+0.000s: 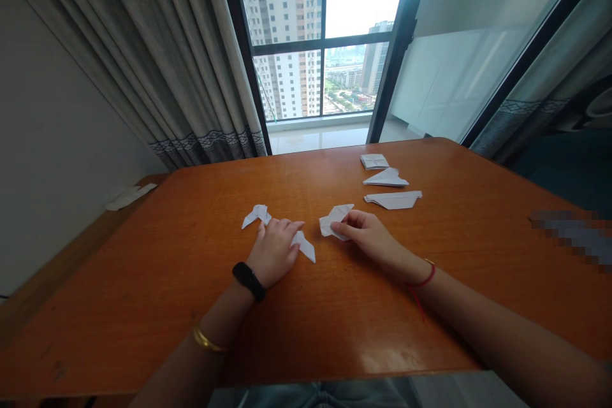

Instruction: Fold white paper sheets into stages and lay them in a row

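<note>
Folded white paper lies around both hands on the wooden table (191, 268). My left hand (277, 248) rests palm down, its fingers spread over folded paper. One white piece (258, 215) shows beyond its fingertips on the left, and another pointed piece (305, 247) sticks out on the right; whether they join beneath the hand is hidden. My right hand (361, 229) pinches a folded white paper (336, 220) between thumb and fingers, just right of the left hand.
Toward the back right lie a small folded square paper (374, 161), a pointed folded paper (386, 178) and a long folded strip (394, 199). A flat pale item (131, 196) lies at the far left. A window stands behind the table.
</note>
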Available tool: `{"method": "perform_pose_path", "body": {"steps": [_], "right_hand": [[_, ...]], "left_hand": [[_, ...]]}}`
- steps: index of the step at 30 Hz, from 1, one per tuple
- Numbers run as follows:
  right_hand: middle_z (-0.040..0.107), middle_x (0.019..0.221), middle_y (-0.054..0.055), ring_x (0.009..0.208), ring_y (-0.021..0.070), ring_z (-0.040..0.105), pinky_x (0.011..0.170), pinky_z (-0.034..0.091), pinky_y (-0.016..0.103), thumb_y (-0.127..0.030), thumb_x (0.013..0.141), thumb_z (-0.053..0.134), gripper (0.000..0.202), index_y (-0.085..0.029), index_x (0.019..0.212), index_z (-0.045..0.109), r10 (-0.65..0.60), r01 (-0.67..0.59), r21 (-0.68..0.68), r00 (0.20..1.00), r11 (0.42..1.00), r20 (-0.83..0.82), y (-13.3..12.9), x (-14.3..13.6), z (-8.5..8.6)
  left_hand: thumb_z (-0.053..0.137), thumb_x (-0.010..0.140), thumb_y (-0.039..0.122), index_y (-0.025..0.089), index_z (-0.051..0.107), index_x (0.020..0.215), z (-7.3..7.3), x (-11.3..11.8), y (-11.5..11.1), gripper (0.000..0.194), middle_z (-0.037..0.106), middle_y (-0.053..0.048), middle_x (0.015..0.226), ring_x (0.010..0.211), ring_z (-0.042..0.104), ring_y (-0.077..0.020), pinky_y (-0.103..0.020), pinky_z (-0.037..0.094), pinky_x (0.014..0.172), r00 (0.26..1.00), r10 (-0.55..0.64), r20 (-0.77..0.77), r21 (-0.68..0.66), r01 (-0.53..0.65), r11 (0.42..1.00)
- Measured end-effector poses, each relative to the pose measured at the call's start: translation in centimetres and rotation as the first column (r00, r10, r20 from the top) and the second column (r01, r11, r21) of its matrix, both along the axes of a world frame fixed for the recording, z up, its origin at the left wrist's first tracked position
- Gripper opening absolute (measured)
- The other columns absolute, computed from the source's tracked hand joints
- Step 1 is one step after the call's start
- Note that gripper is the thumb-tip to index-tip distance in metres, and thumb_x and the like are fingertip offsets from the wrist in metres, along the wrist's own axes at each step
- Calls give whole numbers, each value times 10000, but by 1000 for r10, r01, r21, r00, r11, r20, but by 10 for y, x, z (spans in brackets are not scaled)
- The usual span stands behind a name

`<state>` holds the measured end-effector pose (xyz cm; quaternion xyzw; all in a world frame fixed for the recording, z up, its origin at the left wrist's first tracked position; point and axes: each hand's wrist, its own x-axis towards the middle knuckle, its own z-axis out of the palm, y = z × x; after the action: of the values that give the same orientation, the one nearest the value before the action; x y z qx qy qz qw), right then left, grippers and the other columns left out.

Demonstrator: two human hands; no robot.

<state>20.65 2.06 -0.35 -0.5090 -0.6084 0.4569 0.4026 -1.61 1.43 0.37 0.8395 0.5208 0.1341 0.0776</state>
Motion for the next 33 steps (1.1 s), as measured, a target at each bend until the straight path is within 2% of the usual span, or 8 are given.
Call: {"method": "perform_pose_path", "body": {"steps": [5, 8, 12, 17, 19, 22, 26, 33], "right_hand": [[564, 668, -5, 616, 122, 468, 577, 350, 258, -478, 729, 658, 339, -146, 716, 590, 4, -4, -11, 997, 1000, -74, -4, -2, 8], [560, 666, -11, 628, 123, 476, 593, 357, 260, -475, 713, 672, 333, -153, 692, 586, -7, 7, 3, 995, 1000, -99, -9, -2, 16], [534, 626, -22, 605, 119, 457, 574, 347, 258, -484, 708, 674, 344, -160, 651, 572, -41, 42, 13, 998, 999, -50, -13, -2, 21], [560, 641, -9, 616, 121, 471, 578, 355, 256, -479, 706, 684, 346, -147, 655, 602, 9, -9, -6, 999, 1000, -37, -15, -2, 24], [594, 679, 5, 636, 128, 495, 589, 369, 257, -481, 713, 679, 341, -144, 690, 634, 68, -70, -20, 994, 997, -89, -16, -1, 26], [637, 731, 27, 668, 149, 532, 612, 397, 269, -496, 714, 675, 348, -148, 724, 661, 128, -134, -32, 981, 991, -148, -19, -4, 27], [634, 691, 34, 634, 154, 526, 579, 393, 272, -508, 707, 674, 358, -151, 695, 647, 93, -97, -34, 991, 995, -93, -21, -11, 20], [576, 627, 7, 592, 130, 477, 542, 365, 254, -438, 719, 661, 298, -156, 651, 595, -28, 27, 20, 999, 999, 27, -19, -16, 9]], "left_hand": [[561, 787, 267, 185, 641, 888, 4, -5, 4, 153, 622, -61, 924, 904, 560, -215, -326, 442, 815, 976, 128, 177, -104, -111, 988], [575, 772, 322, 176, 619, 866, 3, -8, 5, 179, 616, -63, 958, 885, 570, -206, -305, 437, 781, 961, 186, 207, -189, -147, 971], [672, 666, 447, 174, 579, 948, 1, -12, 5, 403, 610, -61, 956, 827, 572, -221, -308, 417, 688, 966, 245, 79, -291, -213, 933], [649, 686, 385, 185, 513, 727, 5, -11, 5, 245, 582, -6, 758, 694, 532, -170, -265, 369, 587, 960, 213, 181, -279, -158, 947], [577, 764, 389, 191, 490, 723, 6, -7, 6, 220, 560, 14, 665, 603, 522, -147, -251, 371, 540, 897, 268, 351, -345, -142, 928], [532, 823, 420, 185, 508, 819, 6, 2, 4, 236, 592, 13, 646, 549, 559, -132, -238, 439, 509, 679, 377, 630, -554, 52, 831], [646, 787, 414, 157, 590, 945, 2, 16, -4, 307, 684, -60, 941, 811, 660, -155, -252, 539, 686, 399, 485, 778, -616, 327, 717], [659, 812, 347, 156, 612, 1064, -1, 29, -15, 320, 688, -110, 1073, 896, 693, -183, -230, 540, 736, 303, 586, 752, -656, 436, 616]]}}
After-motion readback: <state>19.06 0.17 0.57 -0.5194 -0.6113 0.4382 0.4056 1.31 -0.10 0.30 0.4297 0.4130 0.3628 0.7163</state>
